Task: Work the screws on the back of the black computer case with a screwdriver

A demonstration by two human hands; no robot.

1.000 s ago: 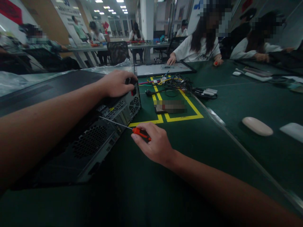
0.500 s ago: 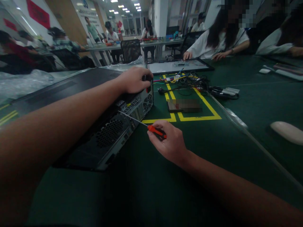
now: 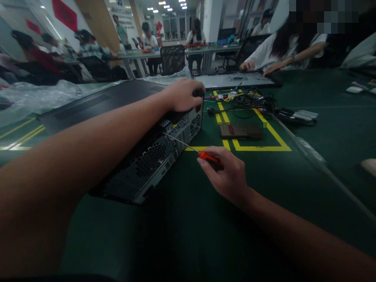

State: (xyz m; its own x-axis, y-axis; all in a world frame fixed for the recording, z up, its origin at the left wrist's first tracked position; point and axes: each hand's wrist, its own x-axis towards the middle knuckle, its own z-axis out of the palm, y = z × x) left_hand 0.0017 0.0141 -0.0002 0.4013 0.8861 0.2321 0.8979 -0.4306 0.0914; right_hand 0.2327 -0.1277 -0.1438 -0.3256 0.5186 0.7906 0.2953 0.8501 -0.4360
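Observation:
A black desktop computer case [image 3: 117, 96] lies on its side on the green table, its grey rear panel turned toward the right. My left hand [image 3: 185, 95] is closed around the far upper corner of the case, near the small fan grille. In my right hand [image 3: 229, 168] is a screwdriver [image 3: 208, 156] with a red and black handle, gripped between thumb and fingers. Its thin shaft points up and left to the rear panel, by the expansion slots. The tip appears to touch the panel, but the exact contact is too small to see.
A phone [image 3: 241, 131] lies right of the case within yellow tape lines [image 3: 261, 148]. Beyond it sit tangled black cables [image 3: 249, 98] and a flat framed panel [image 3: 217, 80], where a co-worker's hands [image 3: 248, 65] rest. Clear plastic wrap [image 3: 44, 96] lies behind the case at left.
The camera has turned slightly left, so the whole scene sits further right in the picture. Both hands keep their holds, and the screwdriver stays at the same spot on the rear panel.

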